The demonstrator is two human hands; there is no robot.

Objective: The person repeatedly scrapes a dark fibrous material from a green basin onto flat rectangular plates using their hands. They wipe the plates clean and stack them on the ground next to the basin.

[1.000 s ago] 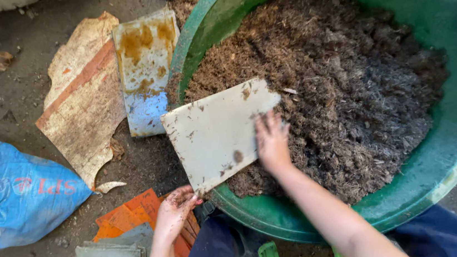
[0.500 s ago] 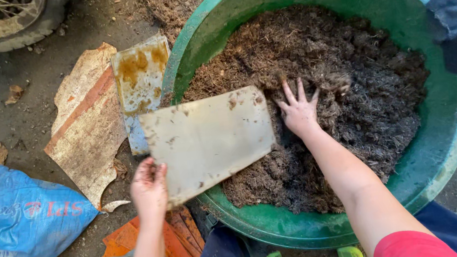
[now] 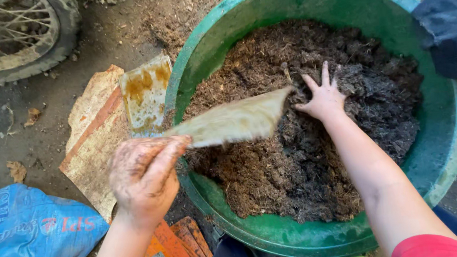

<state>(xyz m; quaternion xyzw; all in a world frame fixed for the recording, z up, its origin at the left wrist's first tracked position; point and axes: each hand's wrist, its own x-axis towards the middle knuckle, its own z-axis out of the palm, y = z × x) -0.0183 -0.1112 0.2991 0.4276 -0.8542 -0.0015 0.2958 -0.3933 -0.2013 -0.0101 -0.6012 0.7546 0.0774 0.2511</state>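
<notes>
Head view. A large green tub (image 3: 453, 140) stands on the dirt ground (image 3: 29, 142), filled with dark brown, fibrous compost-like material (image 3: 310, 165). The left hand (image 3: 143, 173), smeared with soil, is clenched around the near end of a flat, pale, dirt-stained board (image 3: 233, 119); the board is tilted almost edge-on to the camera and reaches from the tub's near-left rim out over the material, its far tip close to the right hand. The right hand (image 3: 323, 97) lies released, fingers spread, palm down on the material near the middle of the tub, grasping nothing.

On the ground left of the tub lie a torn piece of brown cardboard (image 3: 93, 141) and, partly over it, a rectangular pale sheet with rust-coloured stains (image 3: 146, 94), touching the tub's outer wall. A blue plastic sack (image 3: 21, 238) lies at lower left; orange strips (image 3: 176, 248) lie below the left wrist. A spoked wheel with tyre (image 3: 13, 37) occupies the upper left corner. Dark blue cloth (image 3: 452, 17) overlaps the tub's right rim.
</notes>
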